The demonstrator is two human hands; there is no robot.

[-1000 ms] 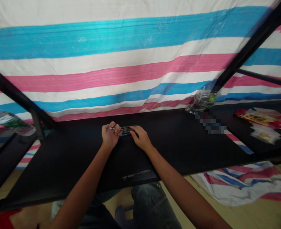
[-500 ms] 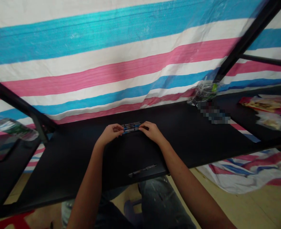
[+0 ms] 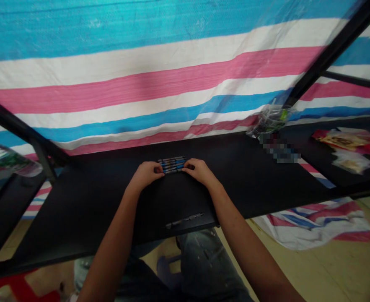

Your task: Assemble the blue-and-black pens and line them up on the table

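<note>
Several pens (image 3: 172, 165), blue, black and clear, lie side by side in a row on the black tabletop (image 3: 235, 176). At the row's left end, my left hand (image 3: 148, 173) has its thumb and fingers closed on the pen ends. My right hand (image 3: 198, 170) pinches the opposite end in the same way. How many pens each hand grips is hidden by the fingers. Apart from the row, a single clear-and-black pen (image 3: 185, 220) lies near the table's front edge, between my forearms.
A striped plastic sheet (image 3: 134, 94) hangs behind the table. Clear plastic wrapping (image 3: 271, 121) sits at the back right, with a red packet (image 3: 351, 140) farther right. A plastic bottle (image 3: 11, 160) lies at the left. Black frame posts (image 3: 324, 56) slant up on both sides.
The view has shifted slightly. The pens in the row now show more clearly as an even, flat line between my hands. Both hands stay at the row's ends, and the single pen stays put.
</note>
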